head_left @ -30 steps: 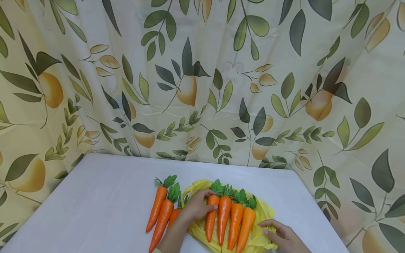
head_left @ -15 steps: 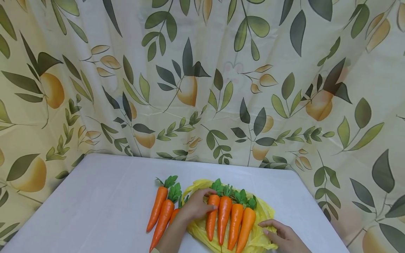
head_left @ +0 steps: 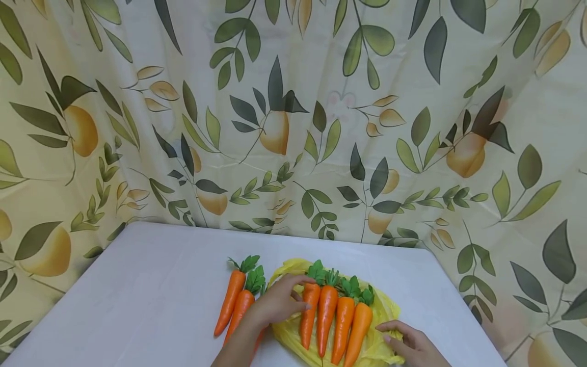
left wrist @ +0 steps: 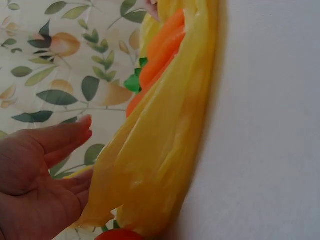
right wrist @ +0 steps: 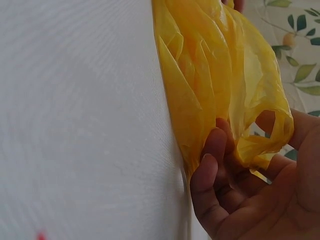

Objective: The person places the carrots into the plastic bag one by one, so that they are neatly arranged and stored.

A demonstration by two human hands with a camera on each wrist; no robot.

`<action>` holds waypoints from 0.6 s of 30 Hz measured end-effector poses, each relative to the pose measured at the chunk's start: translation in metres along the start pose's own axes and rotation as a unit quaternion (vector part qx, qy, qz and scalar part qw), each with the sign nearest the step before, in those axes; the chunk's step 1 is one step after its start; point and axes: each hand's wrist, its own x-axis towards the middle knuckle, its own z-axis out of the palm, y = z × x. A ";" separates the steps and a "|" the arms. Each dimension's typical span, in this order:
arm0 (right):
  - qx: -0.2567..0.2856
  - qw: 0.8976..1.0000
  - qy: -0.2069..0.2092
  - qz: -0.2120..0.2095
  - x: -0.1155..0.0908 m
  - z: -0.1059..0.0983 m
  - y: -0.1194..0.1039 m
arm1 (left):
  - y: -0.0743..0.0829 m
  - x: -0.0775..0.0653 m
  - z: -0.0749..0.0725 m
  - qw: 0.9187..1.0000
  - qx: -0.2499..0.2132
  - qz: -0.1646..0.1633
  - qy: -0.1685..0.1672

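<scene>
- Four carrots (head_left: 327, 321) lie side by side on a yellow bag (head_left: 386, 311); whether they are partly inside it cannot be told with certainty.
- Their green leaves (head_left: 350, 286) point away from the person, and their narrow tips point toward the person.
- The left hand (head_left: 282, 302) is at the left part of the bag, just beside the leftmost of these carrots. In the left wrist view its grip is spread: the fingers are nearly straight, and the bag's edge lies close against the lower ones. Whether they touch the carrot cannot be told.
- The right hand (head_left: 408, 342) is at the right edge of the bag, apart from the carrots. In the right wrist view its grip is pinching the thin plastic, with the fingers curled around it; a loop of the bag passes near the thumb side.
- To the left of the bag, two more carrots (head_left: 230, 303) lie at a slant, close together. The left forearm (head_left: 245, 334) covers a part of the nearer one, and a little orange shows beside the arm.
- The bag and all the carrots rest on a white surface (head_left: 160, 285).
- Behind the surface hangs a pale curtain (head_left: 302, 204), printed with leaves and orange fruits.
</scene>
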 end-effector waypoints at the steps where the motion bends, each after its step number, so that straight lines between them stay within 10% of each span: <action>1: 0.001 1.000 -0.001 -0.001 0.000 0.000 0.000 | 0.001 -0.002 -0.002 1.000 -0.009 0.004 -0.003; 18: -0.046 0.999 0.009 -0.006 0.005 -0.002 0.002 | -0.019 -0.027 -0.057 0.997 -0.074 0.026 0.002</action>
